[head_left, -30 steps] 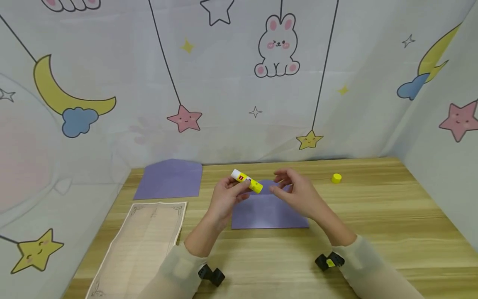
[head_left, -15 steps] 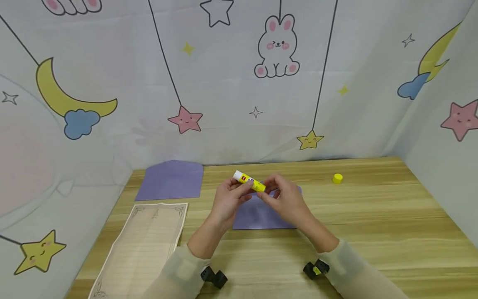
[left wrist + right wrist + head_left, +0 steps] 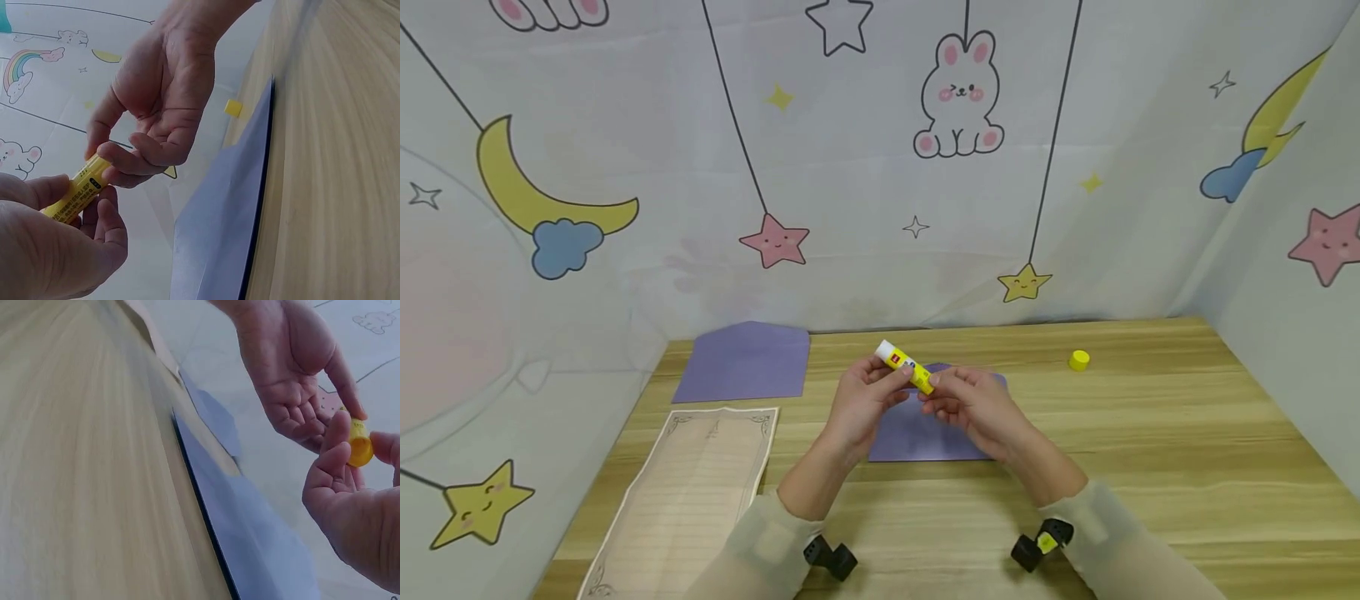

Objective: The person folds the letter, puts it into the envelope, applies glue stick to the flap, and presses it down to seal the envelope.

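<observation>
Pinching smooth cylindrical glue stick (image 3: 896, 357), woodgrain tabletop (image 3: 1187, 442)

The glue stick (image 3: 897, 358) and yellow cap (image 3: 1078, 360) look like smooth, glossy plastic; the purple envelopes (image 3: 741, 367), smooth paper with faint sheen; the left letter sheet (image 3: 700, 475), matt creased paper; the desk (image 3: 1165, 425), smooth grained wood; the far backdrop (image 3: 857, 150), matt rumpled cloth.

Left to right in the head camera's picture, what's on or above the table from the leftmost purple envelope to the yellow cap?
Leftmost purple envelope, left hand, glue stick, right hand, yellow cap.
</observation>
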Motion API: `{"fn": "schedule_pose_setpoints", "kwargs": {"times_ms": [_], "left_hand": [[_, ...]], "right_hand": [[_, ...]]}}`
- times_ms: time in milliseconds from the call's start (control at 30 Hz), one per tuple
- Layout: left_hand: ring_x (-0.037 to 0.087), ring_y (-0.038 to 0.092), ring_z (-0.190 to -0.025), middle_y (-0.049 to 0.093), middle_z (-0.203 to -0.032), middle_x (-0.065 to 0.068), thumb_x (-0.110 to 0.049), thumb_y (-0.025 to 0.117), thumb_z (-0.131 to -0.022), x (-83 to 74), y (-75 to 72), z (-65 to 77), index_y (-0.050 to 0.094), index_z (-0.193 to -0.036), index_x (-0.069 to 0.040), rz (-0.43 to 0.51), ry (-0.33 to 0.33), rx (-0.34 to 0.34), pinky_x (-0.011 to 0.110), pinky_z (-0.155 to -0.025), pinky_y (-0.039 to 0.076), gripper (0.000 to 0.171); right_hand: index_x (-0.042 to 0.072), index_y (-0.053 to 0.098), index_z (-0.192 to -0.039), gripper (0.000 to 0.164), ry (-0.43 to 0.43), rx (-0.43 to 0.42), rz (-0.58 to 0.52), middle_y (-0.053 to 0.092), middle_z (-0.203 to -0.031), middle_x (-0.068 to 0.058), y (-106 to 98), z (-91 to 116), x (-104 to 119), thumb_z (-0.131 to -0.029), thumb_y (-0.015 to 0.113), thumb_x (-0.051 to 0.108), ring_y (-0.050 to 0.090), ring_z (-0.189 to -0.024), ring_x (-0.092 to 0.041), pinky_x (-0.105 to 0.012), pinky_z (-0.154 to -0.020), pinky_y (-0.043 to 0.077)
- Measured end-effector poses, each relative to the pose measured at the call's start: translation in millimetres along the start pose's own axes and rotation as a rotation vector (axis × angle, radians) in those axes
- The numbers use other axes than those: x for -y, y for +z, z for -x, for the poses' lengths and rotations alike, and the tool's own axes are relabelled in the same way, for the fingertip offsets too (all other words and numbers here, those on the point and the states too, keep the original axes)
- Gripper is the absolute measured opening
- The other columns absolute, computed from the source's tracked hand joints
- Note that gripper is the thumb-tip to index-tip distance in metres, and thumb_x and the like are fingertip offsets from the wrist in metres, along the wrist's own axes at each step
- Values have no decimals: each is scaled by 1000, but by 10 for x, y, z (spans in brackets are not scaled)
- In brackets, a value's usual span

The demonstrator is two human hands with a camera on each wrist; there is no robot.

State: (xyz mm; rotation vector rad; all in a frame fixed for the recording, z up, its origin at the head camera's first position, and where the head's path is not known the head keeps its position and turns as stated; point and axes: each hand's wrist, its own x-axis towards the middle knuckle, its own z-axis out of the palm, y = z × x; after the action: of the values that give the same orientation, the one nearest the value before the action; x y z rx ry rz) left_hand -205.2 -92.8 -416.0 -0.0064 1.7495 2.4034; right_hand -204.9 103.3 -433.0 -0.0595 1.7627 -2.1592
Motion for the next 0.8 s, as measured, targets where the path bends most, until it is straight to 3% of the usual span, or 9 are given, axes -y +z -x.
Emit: {"fn": "schedule_pose_setpoints", "kwargs": {"times_ms": [100, 300, 367, 467, 633, 700, 800], "left_hand": [[16, 68, -95, 70, -113, 12, -7, 75, -99, -3, 3, -1, 60, -126, 8, -1, 2, -5, 27, -83, 58, 34], [16, 69, -94, 70, -112, 12, -8, 76, -99, 7, -6, -7, 59, -127, 7, 2, 8, -24, 26, -82, 59, 35], [17, 70, -95, 70, -112, 13, -8, 75, -99, 6, -9, -7, 59, -127, 8, 1, 10, -27, 26, -81, 59, 36], [16, 70, -95, 70, -112, 13, -8, 76, -99, 7, -10, -9, 59, -127, 8, -6, 10, -34, 26, -81, 58, 36], [17, 69, -94, 71, -113, 13, -8, 77, -98, 7, -6, -8, 60, -126, 7, -19, 10, -37, 26, -81, 58, 36], [17, 69, -93, 71, -112, 13, -8, 77, -98, 9, -4, -9, 60, -125, 7, -24, 11, -34, 27, -81, 58, 35], [16, 69, -92, 71, -110, 12, -8, 77, -98, 15, 0, -7, 61, -124, 7, -25, 12, -31, 27, -82, 59, 34]], "right_hand": [[-1, 62, -119, 27, 22, 2, -13, 75, -103, -13, 21, 12, 0, -108, 65, 23, 74, -87, -19, -29, -77, 59], [2, 62, -124, 37, -295, -97, 427, 73, -106, -13, 101, 68, -22, -97, 81, 16, 73, -93, -22, -34, -81, 62], [3, 63, -121, 35, -373, -132, 510, 73, -104, -9, 124, 75, -31, -94, 83, 14, 71, -92, -22, -30, -77, 61], [4, 63, -116, 29, -427, -148, 538, 73, -100, -7, 128, 74, -51, -95, 82, 10, 70, -90, -23, -28, -74, 59], [4, 65, -115, 22, -338, -93, 402, 74, -101, -19, 73, 49, -60, -99, 77, 12, 74, -86, -25, -42, -79, 62], [2, 65, -116, 22, -238, -57, 280, 74, -103, -22, 52, 36, -49, -102, 73, 16, 75, -85, -25, -44, -81, 62], [-2, 66, -117, 25, -68, -15, 71, 74, -100, -18, 37, 22, -35, -106, 66, 21, 73, -83, -22, -35, -78, 60]]}}
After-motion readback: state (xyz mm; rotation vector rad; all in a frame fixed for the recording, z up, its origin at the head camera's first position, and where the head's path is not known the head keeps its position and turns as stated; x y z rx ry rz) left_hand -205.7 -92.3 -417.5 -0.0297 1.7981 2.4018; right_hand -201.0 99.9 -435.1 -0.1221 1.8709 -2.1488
